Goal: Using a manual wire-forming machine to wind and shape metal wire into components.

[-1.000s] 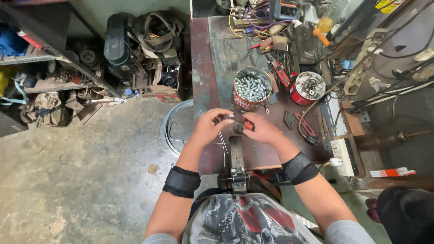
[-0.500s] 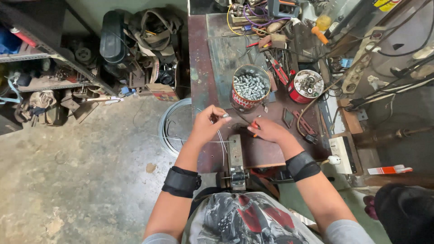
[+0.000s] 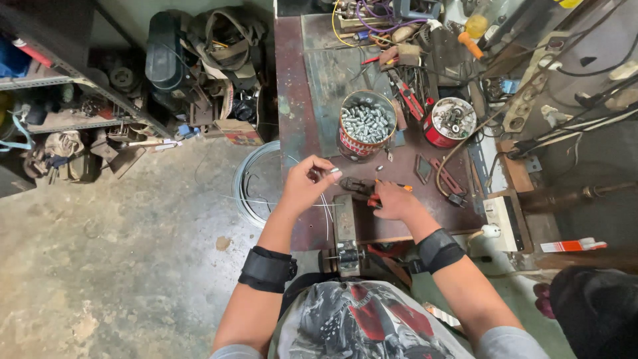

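Your left hand pinches thin wire; right hand grips orange-handled pliers. Cutting step: bring wire to pliers.

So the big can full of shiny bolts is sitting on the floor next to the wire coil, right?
Not quite. The head view shows the can of silvery bolts standing on the dark red workbench, beside a smaller red tin. The wire coil is on the floor, left of the bench. The left hand and right hand work just in front of the can.
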